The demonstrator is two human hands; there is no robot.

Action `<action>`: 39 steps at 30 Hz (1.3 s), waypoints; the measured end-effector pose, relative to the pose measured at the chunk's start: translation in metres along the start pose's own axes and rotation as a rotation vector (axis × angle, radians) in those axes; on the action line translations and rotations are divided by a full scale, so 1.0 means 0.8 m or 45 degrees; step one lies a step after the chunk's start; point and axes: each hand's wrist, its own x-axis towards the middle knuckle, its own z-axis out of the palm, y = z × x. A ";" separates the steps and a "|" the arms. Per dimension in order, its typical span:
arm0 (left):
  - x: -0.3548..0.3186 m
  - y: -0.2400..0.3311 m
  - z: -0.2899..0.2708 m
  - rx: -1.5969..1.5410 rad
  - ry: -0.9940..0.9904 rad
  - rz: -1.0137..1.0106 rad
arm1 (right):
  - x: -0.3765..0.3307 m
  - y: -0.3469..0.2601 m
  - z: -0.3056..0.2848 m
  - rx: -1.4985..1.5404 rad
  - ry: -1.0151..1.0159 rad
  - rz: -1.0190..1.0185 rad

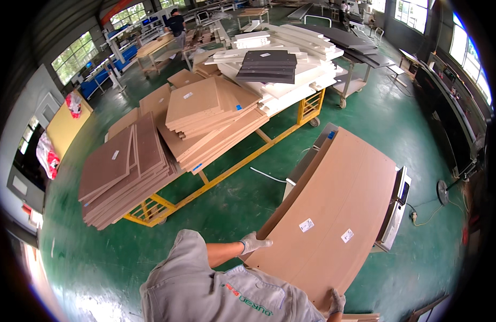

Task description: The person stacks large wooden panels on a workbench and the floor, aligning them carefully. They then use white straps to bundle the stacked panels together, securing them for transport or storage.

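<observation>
1. The brown boards point(328, 198) are lying right of centre, reaching toward the lower edge of the frame.
2. The left hand point(255, 243) is holding their left edge, fingers curling around it; the right hand point(337, 301) is holding the near right corner, its fingers partly hidden.
3. They are probably handling stiff, smooth and fairly heavy; opposite edges are likely offering the surest hold.
4. Upper centre, a yellow cart point(232, 169) is carrying brown stacks point(197, 102) and white boards point(283, 99).
</observation>
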 end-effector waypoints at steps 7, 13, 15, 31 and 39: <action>-0.091 -0.008 0.022 0.008 -0.095 0.004 | -0.037 0.120 -0.077 0.090 -0.243 0.124; -0.088 -0.038 0.025 -0.249 -0.267 -0.059 | -0.124 -0.005 -0.010 0.218 -0.029 0.152; -0.070 -0.045 0.025 -0.270 -0.287 -0.013 | -0.116 -0.008 -0.022 0.157 -0.034 0.183; -0.045 -0.064 0.006 -0.040 -0.366 -0.168 | 0.236 -0.380 0.247 -1.567 0.299 -0.901; 0.188 0.100 -0.072 0.079 -0.325 0.086 | 0.286 -0.386 0.282 -1.636 0.512 -0.859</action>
